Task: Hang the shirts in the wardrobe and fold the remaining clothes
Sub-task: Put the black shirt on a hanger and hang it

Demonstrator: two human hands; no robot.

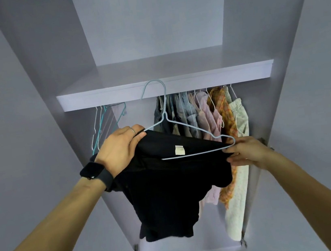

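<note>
As the person stood before the open wardrobe [279,92], both arms were stretched out at about the height of the rail, with a black shirt [169,190] held up between them. The left hand [121,148], with a ring [132,130] on one finger and a dark watch [94,173] on the wrist, gripped the shirt's left shoulder, its fingers curled close together over the cloth and the thumb tucked under. The right hand [247,152] pinched the other shoulder, thumb and fingertips closed on the fabric and on the right end of a pale blue wire hanger [190,128].

The hanger lay partly inside the shirt's neck: its left arm was hidden in the cloth, its bottom bar crossed just beneath a small white label [179,150], and its hook stood up in front of the shelf [197,82], not on the rail. The shirt's body drooped in folds below the hands.

Behind, a row of hung clothes [207,115] filled the right side under the shelf, and a few bare hangers [101,126] hung at the left.
</note>
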